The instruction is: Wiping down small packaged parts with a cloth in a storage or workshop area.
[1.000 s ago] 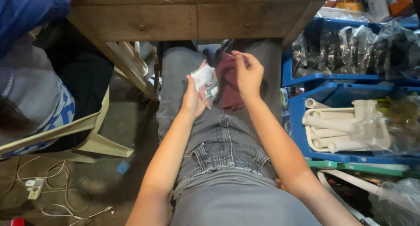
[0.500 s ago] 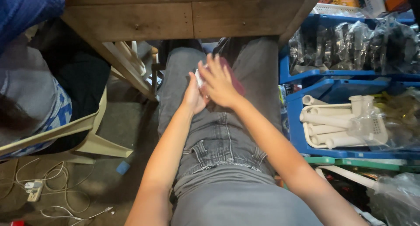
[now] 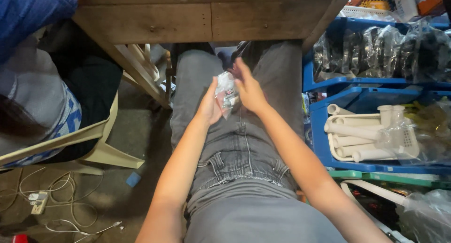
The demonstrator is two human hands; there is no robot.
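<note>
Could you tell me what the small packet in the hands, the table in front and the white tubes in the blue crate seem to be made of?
Small packet: thin clear plastic film, glossy and crinkled. Table: unpainted wood, matte, grain visible. White tubes: probably rigid plastic, smooth and evenly white. Blue crate: moulded plastic, slightly shiny.

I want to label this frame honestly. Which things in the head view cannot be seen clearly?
- small clear packet: its contents are blurred and partly covered by the left hand and right hand.
- wooden table: its top is cut off by the upper edge.
- dark parts in plastic bags: their kind is hidden by glare on the bags.
- person on the plastic chair: cut off by the left edge.
</note>
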